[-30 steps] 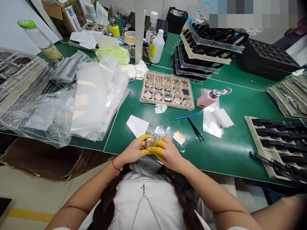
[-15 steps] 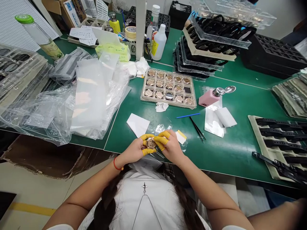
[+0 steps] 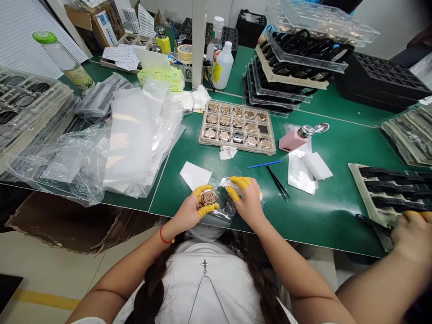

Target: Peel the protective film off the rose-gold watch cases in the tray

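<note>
My left hand (image 3: 194, 206), in yellow finger cots, grips a round rose-gold watch case (image 3: 209, 197) by its edge. Its back, marked with dark print, faces up. Just to the right, my right hand (image 3: 245, 194), also in yellow finger cots, has its thumb and fingers pinched on a crinkled clear plastic bag (image 3: 227, 208). Something white shows by those fingertips, too small to name. A folded white paper (image 3: 195, 174) lies beyond my left hand. Black tweezers (image 3: 278, 182) and a blue stick (image 3: 264, 164) lie to the right.
A tray (image 3: 201, 140) of watch cases stands ahead, beside a pink pump bottle (image 3: 290, 140). Plastic sheets (image 3: 128, 135) cover the left. Stacked trays (image 3: 293, 81) rise at the back right. Another person's hand (image 3: 412, 231) reaches over the tray of black straps (image 3: 388, 186).
My right hand has moved off the watch case to the right and pinches the plastic bag. The left hand tilts the case slightly leftward. Another person's hand has come in at right.
</note>
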{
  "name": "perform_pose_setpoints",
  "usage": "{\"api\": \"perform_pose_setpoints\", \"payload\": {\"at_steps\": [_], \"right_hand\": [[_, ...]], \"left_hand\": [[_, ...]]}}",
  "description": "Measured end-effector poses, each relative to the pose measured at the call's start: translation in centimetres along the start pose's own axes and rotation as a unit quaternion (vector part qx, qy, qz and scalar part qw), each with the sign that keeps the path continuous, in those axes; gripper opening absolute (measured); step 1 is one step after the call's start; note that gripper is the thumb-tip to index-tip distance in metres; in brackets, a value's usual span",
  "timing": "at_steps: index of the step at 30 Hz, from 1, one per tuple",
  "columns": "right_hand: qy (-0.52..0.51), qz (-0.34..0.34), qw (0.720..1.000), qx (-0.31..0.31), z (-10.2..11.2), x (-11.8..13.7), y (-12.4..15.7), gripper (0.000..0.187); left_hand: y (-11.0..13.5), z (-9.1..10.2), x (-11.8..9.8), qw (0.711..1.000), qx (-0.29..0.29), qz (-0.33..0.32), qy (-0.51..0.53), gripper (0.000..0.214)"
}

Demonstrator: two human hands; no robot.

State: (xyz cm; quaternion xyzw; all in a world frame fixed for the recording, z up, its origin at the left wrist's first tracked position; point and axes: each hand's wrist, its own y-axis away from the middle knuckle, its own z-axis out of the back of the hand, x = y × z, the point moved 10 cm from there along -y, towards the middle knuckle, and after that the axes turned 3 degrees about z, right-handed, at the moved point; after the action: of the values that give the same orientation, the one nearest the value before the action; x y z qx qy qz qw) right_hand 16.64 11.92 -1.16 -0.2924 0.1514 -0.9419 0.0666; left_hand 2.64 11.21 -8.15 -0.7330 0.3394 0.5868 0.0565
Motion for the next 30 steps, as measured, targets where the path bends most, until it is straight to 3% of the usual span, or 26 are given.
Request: {"api": "perform_pose_setpoints", "payload": {"at_steps": [5,7,10,13,16,18,21,25,27,30], "right_hand": [[-0.072,-0.01,0.983,0.166,-2.1,2.1,1.2,0.01],[-0.103,-0.007,0.974,0.201,-2.9,3.2,1.5,0.011],[-0.112,0.007,0.973,0.203,-3.2,4.2,1.7,0.009],[-0.104,0.025,0.976,0.192,-2.8,4.9,2.0,0.009],[-0.145,0.036,0.977,0.155,-1.3,5.7,1.9,0.01],[-0.21,0.004,0.971,0.117,-0.3,5.4,1.5,0.011],[-0.346,-0.131,0.923,0.103,-1.0,3.2,1.4,0.015],[-0.491,-0.289,0.808,0.149,-4.5,1.9,2.6,0.026],[-0.514,-0.308,0.785,0.157,-5.2,2.2,2.8,0.028],[-0.524,-0.301,0.782,0.155,-5.1,2.7,2.7,0.027]], "left_hand": [[1.2,0.3,-1.7,0.998,0.015,-0.058,-0.032,0.048],[1.4,0.2,-1.8,0.997,0.02,-0.058,-0.053,0.047],[1.6,-0.1,-1.9,0.994,0.026,-0.066,-0.081,0.049],[1.5,-0.1,-2.1,0.996,0.019,-0.07,-0.045,0.05],[1.1,1.0,-1.9,0.998,-0.033,-0.039,0.045,0.054],[1.0,1.5,-1.6,0.996,-0.065,-0.01,0.06,0.057],[1.2,1.0,-1.2,0.998,-0.049,0.017,0.031,0.058],[1.6,-0.2,-1.1,1.0,-0.012,0.003,0.001,0.053],[1.8,-0.3,-1.1,1.0,-0.016,-0.003,-0.019,0.053],[1.8,-0.3,-1.0,0.999,-0.019,0.001,-0.027,0.053]]}}
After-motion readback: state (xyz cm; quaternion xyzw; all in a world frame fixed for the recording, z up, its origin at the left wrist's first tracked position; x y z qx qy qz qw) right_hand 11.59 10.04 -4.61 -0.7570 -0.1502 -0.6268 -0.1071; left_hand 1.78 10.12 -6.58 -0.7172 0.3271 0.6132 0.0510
